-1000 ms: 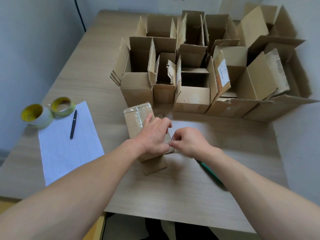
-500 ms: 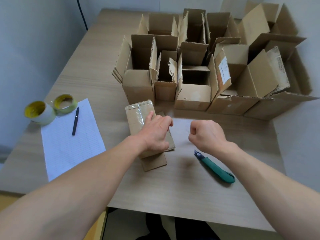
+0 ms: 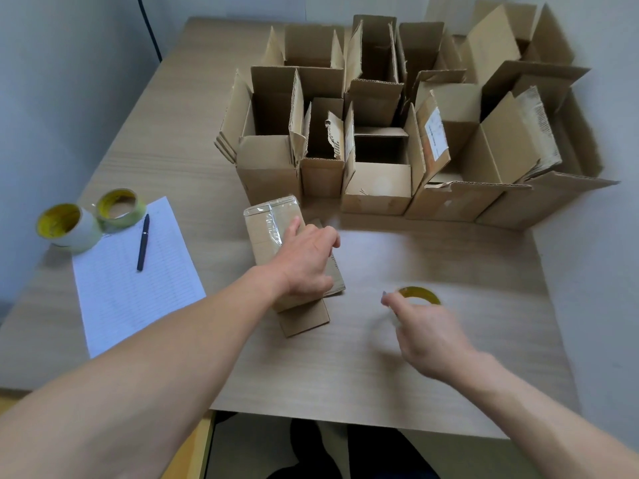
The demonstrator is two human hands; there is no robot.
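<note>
At the far left edge of the table [image 3: 345, 375] stand a white roll [image 3: 67, 226] and a green roll [image 3: 121, 207], touching each other; just beside them lies a sheet [image 3: 138, 299], with a pen [image 3: 143, 242] resting on its far part. Near the middle lies the box [image 3: 268, 229] on its side, clear tape over its far end and one flap sticking out flat towards the near edge. The left hand [image 3: 307, 261] lies on top of the box and holds it down, thumb on the taped face, fingers bent over its right edge. To the right, well apart from the box, the right hand [image 3: 428, 335] grips the tape [image 3: 425, 295]; its fingers curl round the near side of the roll, though the hand is blurred and I cannot tell whether the roll touches the table. Behind all this, across the far right of the table, the open boxes [image 3: 380, 181] stand crowded together, flaps up.
</note>
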